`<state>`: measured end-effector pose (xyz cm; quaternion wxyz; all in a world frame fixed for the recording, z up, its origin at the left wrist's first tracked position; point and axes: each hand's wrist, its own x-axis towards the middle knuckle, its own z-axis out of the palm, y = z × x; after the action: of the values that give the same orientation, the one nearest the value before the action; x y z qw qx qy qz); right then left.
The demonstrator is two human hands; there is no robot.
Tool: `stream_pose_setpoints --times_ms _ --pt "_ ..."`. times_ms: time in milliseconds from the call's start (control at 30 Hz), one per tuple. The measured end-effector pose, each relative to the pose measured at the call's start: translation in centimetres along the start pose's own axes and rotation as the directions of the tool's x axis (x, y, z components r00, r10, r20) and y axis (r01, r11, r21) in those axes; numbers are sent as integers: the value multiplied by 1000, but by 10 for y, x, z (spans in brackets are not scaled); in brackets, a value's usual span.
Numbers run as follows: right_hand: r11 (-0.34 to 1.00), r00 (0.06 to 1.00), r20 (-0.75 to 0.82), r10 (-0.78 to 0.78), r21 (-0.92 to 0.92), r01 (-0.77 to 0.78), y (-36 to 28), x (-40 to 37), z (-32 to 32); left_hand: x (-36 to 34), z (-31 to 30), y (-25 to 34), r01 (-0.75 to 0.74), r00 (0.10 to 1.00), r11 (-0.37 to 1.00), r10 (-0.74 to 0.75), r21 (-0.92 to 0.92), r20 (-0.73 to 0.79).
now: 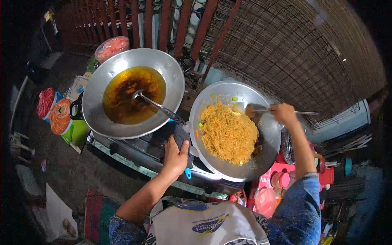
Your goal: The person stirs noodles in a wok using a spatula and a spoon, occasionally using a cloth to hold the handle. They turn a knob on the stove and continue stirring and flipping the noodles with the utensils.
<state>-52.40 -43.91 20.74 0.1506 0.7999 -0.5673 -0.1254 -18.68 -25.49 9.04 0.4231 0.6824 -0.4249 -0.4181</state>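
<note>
I was cooking at an open-air food stall: two wide woks (98, 87) sat on a stove (143, 149), one holding dark oil (122, 98), the other fried noodles (226, 132), a wire fence (286, 49) behind, jars (281, 179) alongside.

Outdoors by the look, night, corners gone black. Light falls only on the middle. Behind: red wooden slat fence (122, 20), upright bars w/ gaps. Next to it, to the right, a wire mesh panel (277, 53) w/ a woven screen (359, 53) behind. Floor is bare dark ground (69, 171), a bit littered. Metal stove stand (143, 151) in the centre. Printed sacks (53, 112) on the ground at left, striped mat (96, 214) near the bottom. Pale board (343, 120) at right, pink plastic tubs (281, 179) below it.
</note>
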Motion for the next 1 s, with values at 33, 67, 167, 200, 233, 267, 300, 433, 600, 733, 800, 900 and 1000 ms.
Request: stream_pose_setpoints --times_ms 33,67,167,200,233,267,300,433,600,733,800,900,1000 --pt "982 999 -30 -30 187 35 -9 11 22 0 3 -5 -19 999 1000 19 -7 -26" --pt "928 987 0 -162 339 153 -16 22 37 2 5 -7 -41 998 999 40 -15 -52" --pt "802 972 2 -234 566 192 -29 25 40 -4 -5 13 10 999 999 -8 -52 31" --pt "716 963 8 -268 670 193 -27 23 34 -2 -4 10 6 999 999 -4 -50 34" --pt "665 971 55 -232 738 117 -24 15 22 -1 0 4 6 1000 998 -7 -63 -6" --pt "666 972 57 -227 737 113 -17 9 12 0 2 0 8 999 997 -11 -76 -45" --pt "701 979 36 -199 703 116 -7 2 4 0 3 0 6 999 997 -9 -78 -40" --pt "852 990 -87 -108 505 137 7 -35 -40 -3 0 8 -9 999 995 6 -102 -38" --pt "994 983 -182 4 106 16 1 -65 -97 5 6 -9 -9 999 991 3 -132 -42" --pt "990 998 -61 -28 -143 19 15 -63 -97 0 -2 3 -3 1000 994 4 -110 9" --pt "976 1000 11 -27 -214 29 21 -58 -79 -1 -5 8 26 998 999 -24 -45 53" --pt "986 977 170 -126 -91 143 13 -47 -20 -4 -2 10 -32 999 999 32 3 -10" --pt "878 951 232 -204 473 73 -15 -33 46 -5 9 4 -59 987 984 83 170 -140"
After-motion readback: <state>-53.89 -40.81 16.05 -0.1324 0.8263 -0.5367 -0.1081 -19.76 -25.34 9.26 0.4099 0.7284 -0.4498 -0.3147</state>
